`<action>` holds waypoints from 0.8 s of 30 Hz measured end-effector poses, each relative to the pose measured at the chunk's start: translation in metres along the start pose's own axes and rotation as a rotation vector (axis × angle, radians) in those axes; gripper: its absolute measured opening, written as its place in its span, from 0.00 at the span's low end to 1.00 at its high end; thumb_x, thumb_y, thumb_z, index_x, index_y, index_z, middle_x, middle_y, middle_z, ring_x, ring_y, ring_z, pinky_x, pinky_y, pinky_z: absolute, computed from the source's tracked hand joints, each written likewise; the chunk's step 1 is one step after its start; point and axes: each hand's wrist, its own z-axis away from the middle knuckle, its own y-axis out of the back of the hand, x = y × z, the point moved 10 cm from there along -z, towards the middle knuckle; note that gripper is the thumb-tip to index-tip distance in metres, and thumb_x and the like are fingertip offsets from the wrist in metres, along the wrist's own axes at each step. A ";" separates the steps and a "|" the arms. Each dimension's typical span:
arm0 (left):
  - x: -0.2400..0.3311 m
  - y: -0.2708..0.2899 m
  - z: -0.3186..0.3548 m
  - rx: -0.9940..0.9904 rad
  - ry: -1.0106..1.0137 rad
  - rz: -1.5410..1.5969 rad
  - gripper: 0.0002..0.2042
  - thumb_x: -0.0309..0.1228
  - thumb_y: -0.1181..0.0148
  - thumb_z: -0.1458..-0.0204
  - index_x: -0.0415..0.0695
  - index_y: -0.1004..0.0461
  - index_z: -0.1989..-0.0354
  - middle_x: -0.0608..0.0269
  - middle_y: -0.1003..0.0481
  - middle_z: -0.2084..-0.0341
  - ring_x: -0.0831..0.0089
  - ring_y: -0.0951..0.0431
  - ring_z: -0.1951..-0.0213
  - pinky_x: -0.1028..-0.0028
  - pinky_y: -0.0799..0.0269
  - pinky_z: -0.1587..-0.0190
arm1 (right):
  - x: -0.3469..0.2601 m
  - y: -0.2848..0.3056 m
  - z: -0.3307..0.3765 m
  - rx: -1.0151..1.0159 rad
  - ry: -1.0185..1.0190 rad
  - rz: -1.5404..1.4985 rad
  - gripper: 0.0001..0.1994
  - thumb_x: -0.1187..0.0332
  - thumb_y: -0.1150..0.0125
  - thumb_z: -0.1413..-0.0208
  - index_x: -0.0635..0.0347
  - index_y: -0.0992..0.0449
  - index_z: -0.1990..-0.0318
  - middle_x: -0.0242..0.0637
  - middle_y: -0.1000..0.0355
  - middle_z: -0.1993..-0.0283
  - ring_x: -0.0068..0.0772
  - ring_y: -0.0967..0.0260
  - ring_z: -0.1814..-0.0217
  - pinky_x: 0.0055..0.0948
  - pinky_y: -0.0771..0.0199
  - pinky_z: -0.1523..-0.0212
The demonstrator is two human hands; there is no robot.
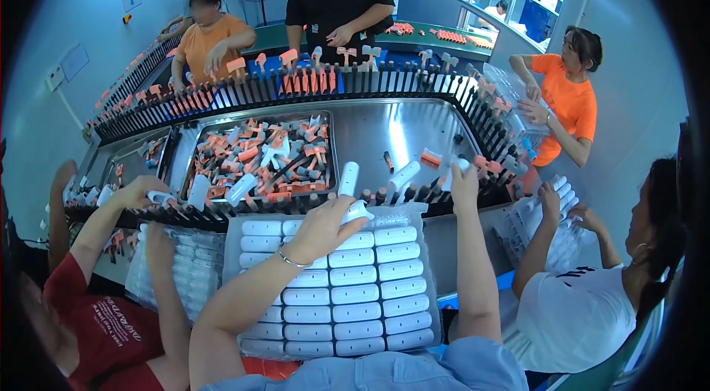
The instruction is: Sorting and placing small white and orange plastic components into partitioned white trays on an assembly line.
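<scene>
White capsule pinched in left hand grip; right hand grip pinches another capsule.

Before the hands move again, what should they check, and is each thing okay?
1. Left hand has a cap pinched: ok.
2. Right hand is up at the peg rail, touching a cap there: ok.
3. Tray has caps left to pick: ok, rows look full.
4. Free pegs near the left hand: ok, dark bare pegs show beside it.
5. Neighbour's hand is apart from the right hand: ok.
6. Cap under the right hand pushed fully down: cannot tell.
</scene>
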 end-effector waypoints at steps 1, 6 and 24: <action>0.000 0.001 0.002 0.039 -0.027 -0.006 0.19 0.41 0.43 0.49 0.36 0.34 0.58 0.48 0.26 0.71 0.53 0.25 0.68 0.63 0.29 0.67 | 0.005 -0.018 -0.009 -0.081 -0.029 0.157 0.14 0.65 0.47 0.46 0.68 0.33 0.59 0.45 0.29 0.66 0.40 0.28 0.69 0.35 0.28 0.67; -0.011 0.008 0.007 0.063 0.035 0.002 0.19 0.41 0.44 0.49 0.39 0.35 0.57 0.47 0.27 0.71 0.52 0.25 0.68 0.62 0.30 0.68 | -0.056 -0.096 0.015 -0.448 0.239 0.728 0.18 0.63 0.50 0.49 0.74 0.37 0.60 0.62 0.29 0.69 0.59 0.29 0.63 0.48 0.29 0.62; 0.030 0.030 -0.063 -0.042 -0.273 -0.184 0.17 0.35 0.42 0.53 0.43 0.32 0.55 0.58 0.28 0.61 0.61 0.32 0.54 0.65 0.38 0.50 | -0.180 -0.049 0.195 -0.769 0.782 0.385 0.10 0.71 0.38 0.57 0.61 0.25 0.64 0.41 0.33 0.63 0.43 0.36 0.58 0.36 0.34 0.54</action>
